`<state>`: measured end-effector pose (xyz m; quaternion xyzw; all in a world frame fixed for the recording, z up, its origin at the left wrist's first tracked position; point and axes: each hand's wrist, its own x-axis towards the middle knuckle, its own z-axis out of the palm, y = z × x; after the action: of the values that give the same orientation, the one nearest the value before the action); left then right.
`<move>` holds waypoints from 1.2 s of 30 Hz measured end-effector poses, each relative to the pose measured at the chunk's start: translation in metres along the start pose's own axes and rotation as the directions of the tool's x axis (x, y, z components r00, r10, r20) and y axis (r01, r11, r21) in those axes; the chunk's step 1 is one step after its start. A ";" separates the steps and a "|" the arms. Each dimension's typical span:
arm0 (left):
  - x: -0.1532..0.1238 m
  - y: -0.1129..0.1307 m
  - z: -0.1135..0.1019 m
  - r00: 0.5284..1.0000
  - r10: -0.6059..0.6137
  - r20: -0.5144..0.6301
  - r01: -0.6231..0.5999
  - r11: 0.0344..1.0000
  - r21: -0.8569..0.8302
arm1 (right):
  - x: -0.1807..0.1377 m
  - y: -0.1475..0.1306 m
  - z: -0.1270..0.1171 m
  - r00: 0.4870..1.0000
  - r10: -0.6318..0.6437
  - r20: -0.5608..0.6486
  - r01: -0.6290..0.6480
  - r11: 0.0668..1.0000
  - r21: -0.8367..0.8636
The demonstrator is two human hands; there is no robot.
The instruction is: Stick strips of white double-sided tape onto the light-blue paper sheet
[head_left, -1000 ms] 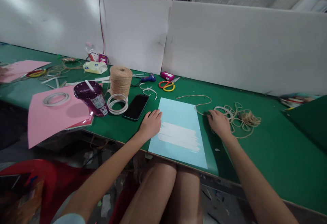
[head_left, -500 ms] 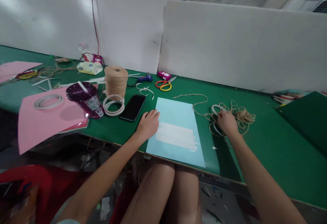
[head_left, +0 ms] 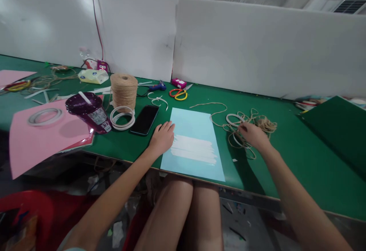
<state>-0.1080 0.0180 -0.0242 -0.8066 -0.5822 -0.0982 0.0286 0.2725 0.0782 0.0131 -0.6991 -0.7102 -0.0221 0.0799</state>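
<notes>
My left hand (head_left: 161,139) lies flat and unclenched, palm down, on the left edge of the pale blue sheet (head_left: 192,129), fingers spread a little and gripping nothing. Its fingertips touch the start of the white strips (head_left: 194,150) laid across the sheet; I count about four, side by side. My right hand (head_left: 253,135) rests on the loose tangle of string (head_left: 259,123) at three o'clock from the sheet. The fingers curl down into the loops, but I cannot tell whether they have actually pinched a strand. A white tape ring (head_left: 233,119) lies in the tangle just at ten o'clock from that hand, and one free end of string trails toward the sheet's far corner.

At nine o'clock from my left hand lies a black phone (head_left: 144,119), then a second white tape ring (head_left: 122,116) at the foot of the twine spool (head_left: 124,90), then a purple cup (head_left: 88,111) with a straw. A third tape ring (head_left: 45,116) sits on the pink paper (head_left: 42,136) further left. At twelve o'clock, near the white divider boards (head_left: 228,45), are one pair of scissors (head_left: 178,93) with red and yellow handles, a small pink box (head_left: 178,82) and a blue glue gun (head_left: 156,87). Everything lies on the green table (head_left: 286,167); nothing stands between my hands and the sheet.
</notes>
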 end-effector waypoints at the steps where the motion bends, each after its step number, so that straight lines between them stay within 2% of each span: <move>1: 0.000 0.000 0.000 1.000 0.001 -0.003 -0.001 1.000 0.001 | -0.002 0.000 0.000 1.000 0.007 -0.014 -0.007 1.000 -0.020; 4: -0.001 0.001 -0.001 1.000 0.007 -0.012 -0.007 1.000 0.006 | -0.002 0.000 0.004 0.995 0.011 -0.102 -0.023 0.993 -0.117; 8: 0.000 0.000 0.001 1.000 0.008 -0.015 -0.008 1.000 0.020 | 0.006 0.004 0.008 0.999 0.006 -0.049 -0.019 0.961 -0.275; 11: 0.000 -0.001 0.002 1.000 0.010 -0.021 -0.010 1.000 0.030 | 0.012 0.006 0.004 0.995 -0.045 -0.086 0.018 0.957 -0.288; 13: 0.001 -0.001 0.003 1.000 0.013 -0.027 -0.012 0.999 0.036 | 0.016 0.005 -0.001 0.988 -0.056 -0.143 0.027 0.981 -0.193; 15: 0.001 0.000 0.003 0.999 0.015 -0.030 -0.013 0.999 0.040 | 0.019 0.001 -0.007 0.984 -0.010 -0.179 0.011 1.000 0.003; 17: 0.001 0.001 0.003 0.999 0.011 -0.030 -0.010 0.999 0.043 | 0.019 -0.007 -0.014 0.980 0.022 -0.196 0.027 0.969 0.246; 19: 0.001 0.001 0.003 1.000 0.006 -0.028 -0.005 0.999 0.044 | 0.016 -0.020 -0.022 0.971 -0.007 -0.240 0.112 0.897 0.427; 22: 0.001 0.000 0.003 1.000 0.009 -0.027 -0.008 0.999 0.037 | 0.009 -0.045 -0.036 0.939 -0.096 -0.330 0.264 0.816 0.515; 24: 0.000 -0.002 0.003 0.999 0.004 -0.036 -0.003 1.000 0.029 | 0.004 -0.061 -0.047 0.931 -0.165 -0.325 0.324 0.785 0.529; 28: -0.002 -0.004 0.002 0.997 -0.020 -0.073 0.021 1.000 0.021 | -0.004 -0.082 -0.067 0.918 -0.260 -0.301 0.382 0.787 0.484; 30: -0.003 -0.003 0.002 0.996 -0.021 -0.085 0.023 1.000 0.020 | -0.008 -0.086 -0.071 0.898 -0.277 -0.342 0.394 0.851 0.346; 32: -0.004 -0.003 0.002 0.996 -0.021 -0.092 0.023 1.000 0.022 | -0.010 -0.084 -0.071 0.868 -0.306 -0.391 0.382 0.915 0.133; 34: -0.004 -0.002 0.002 0.995 -0.013 -0.095 0.015 1.000 0.026 | -0.008 -0.077 -0.067 0.875 -0.265 -0.406 0.286 0.958 -0.008; 36: -0.004 -0.002 0.003 0.995 -0.001 -0.095 0.004 0.999 0.035 | -0.002 -0.065 -0.062 0.914 -0.128 -0.386 0.136 0.991 -0.007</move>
<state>-0.1107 0.0156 -0.0282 -0.7996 -0.5829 -0.1263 0.0705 0.2133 0.0659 0.0788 -0.6309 -0.7262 -0.1576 0.2231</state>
